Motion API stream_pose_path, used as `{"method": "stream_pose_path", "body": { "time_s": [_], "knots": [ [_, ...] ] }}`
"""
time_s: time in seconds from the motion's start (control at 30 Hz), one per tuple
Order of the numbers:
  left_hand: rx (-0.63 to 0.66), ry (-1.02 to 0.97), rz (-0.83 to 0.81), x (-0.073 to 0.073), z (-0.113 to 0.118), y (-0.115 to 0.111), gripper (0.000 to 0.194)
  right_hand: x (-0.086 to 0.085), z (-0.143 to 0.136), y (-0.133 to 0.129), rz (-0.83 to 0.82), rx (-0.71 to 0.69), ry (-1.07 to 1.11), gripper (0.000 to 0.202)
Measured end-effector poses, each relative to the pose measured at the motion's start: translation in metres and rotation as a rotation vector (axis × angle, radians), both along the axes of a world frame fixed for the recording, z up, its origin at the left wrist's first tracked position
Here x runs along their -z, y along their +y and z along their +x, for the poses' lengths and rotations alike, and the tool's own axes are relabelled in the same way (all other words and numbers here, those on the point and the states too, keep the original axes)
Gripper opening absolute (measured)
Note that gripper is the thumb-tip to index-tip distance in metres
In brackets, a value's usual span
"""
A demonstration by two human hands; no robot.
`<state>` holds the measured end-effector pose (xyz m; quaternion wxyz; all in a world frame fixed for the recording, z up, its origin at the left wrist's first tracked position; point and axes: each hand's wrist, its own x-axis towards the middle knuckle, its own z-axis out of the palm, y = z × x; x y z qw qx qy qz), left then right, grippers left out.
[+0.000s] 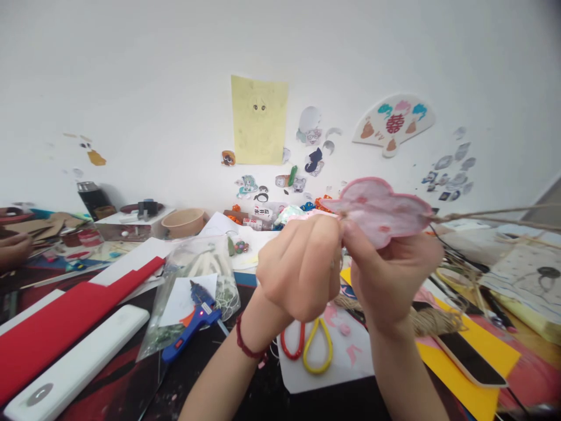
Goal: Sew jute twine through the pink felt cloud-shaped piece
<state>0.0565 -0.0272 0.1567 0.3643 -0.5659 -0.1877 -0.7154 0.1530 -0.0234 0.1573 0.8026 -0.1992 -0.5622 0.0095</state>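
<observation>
Raised at the centre, my left hand (302, 266) is closed, its fingers curled at the left end of a pink flower-shaped fabric piece (385, 210); what they pinch is hidden behind the knuckles. My right hand (388, 269) grips the piece from below, the thumb pressed near its left edge. Twine (495, 215) runs off the right end of the piece to the frame's edge. Below the hands, scissors (318, 348) with one red and one yellow handle lie on a white sheet (307, 380) with small pink scraps.
A blue glue gun (193, 333) with a lit red light lies left of my left wrist, near a plastic bag (175, 257). A phone (471, 359) and twine ball (433, 321) are at right. Another person's hand (15, 251) shows at far left.
</observation>
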Motion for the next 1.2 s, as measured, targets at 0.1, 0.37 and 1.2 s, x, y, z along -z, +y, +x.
{"method": "stream_pose_path", "body": {
  "time_s": [0.1, 0.37, 1.2],
  "knots": [
    [-0.013, 0.038, 0.014, -0.002, -0.002, 0.001, 0.01, 0.003, 0.004, 0.001, 0.007, 0.116, -0.042, 0.029],
    [-0.114, 0.13, 0.116, -0.001, -0.01, 0.009, 0.006, 0.007, 0.006, 0.006, 0.05, 0.278, -0.098, 0.024],
    [-0.019, 0.019, 0.068, 0.001, -0.003, 0.014, 0.008, 0.005, -0.003, 0.016, 0.068, -0.075, 0.009, 0.011]
  ]
}}
